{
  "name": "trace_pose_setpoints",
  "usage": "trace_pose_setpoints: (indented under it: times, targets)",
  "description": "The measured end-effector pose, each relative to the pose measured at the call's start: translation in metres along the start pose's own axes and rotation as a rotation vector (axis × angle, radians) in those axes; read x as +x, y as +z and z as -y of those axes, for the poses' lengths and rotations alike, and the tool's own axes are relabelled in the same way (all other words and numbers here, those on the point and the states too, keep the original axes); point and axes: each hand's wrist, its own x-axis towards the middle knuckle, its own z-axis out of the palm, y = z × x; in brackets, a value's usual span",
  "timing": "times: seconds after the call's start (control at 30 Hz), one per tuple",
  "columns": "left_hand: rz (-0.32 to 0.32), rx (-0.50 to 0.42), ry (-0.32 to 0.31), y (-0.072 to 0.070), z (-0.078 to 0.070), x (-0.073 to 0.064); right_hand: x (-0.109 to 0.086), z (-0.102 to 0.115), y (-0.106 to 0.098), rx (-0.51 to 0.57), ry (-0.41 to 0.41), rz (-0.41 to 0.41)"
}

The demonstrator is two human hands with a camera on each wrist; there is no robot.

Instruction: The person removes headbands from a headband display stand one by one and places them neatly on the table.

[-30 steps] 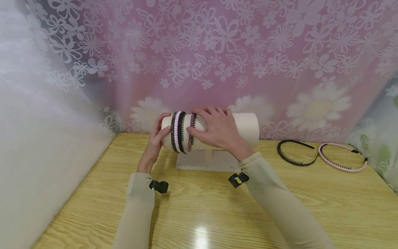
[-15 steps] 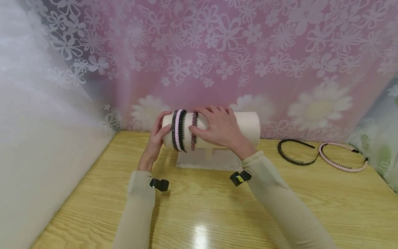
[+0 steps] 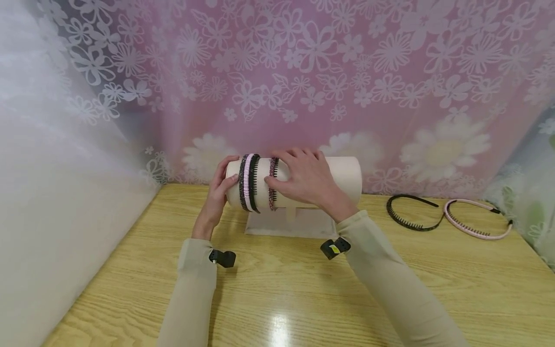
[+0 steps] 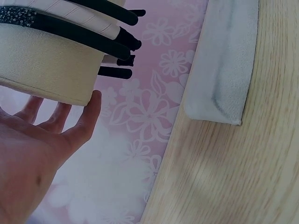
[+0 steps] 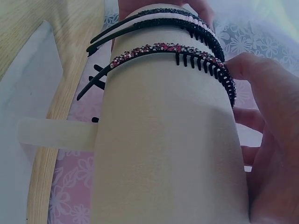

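Observation:
A cream cylindrical headband display stand (image 3: 345, 182) lies crosswise on its flat base (image 3: 266, 224). My left hand (image 3: 212, 200) grips its left end, thumb in front and fingers behind; the left wrist view shows fingertips against the rim. Beside that hand sit a dark glitter headband (image 3: 243, 185), a light pink pleated headband (image 3: 247, 179) and a black toothed headband (image 3: 253, 188), close together. A short gap to the right is a pink-red glitter headband (image 5: 163, 48). My right hand (image 3: 305, 178) holds it with the thumb at its front; the other fingers reach over behind the cylinder.
On the wooden table (image 3: 260, 289) at the right lie a black toothed headband (image 3: 403, 224) and a pink headband (image 3: 466, 230), side by side. A pink flowered curtain (image 3: 303, 72) hangs close behind the stand; pale sheeting (image 3: 65, 193) borders the left side.
The pink-red glitter headband has shifted slightly right along the cylinder with my right hand, widening the gap to the other headbands, and stands straighter. My left hand keeps its grip.

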Motion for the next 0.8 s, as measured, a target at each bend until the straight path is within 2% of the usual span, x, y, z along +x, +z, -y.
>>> trace_pose_setpoints:
  times: [0.5, 0.8]
  targets:
    - [-0.012, -0.006, -0.005, 0.002, -0.001, 0.0, -0.007, -0.009, -0.014, 0.089, -0.011, 0.083]
    - [-0.012, -0.006, -0.012, 0.002, 0.001, 0.0, -0.009, -0.014, -0.02, 0.1, 0.001, 0.121]
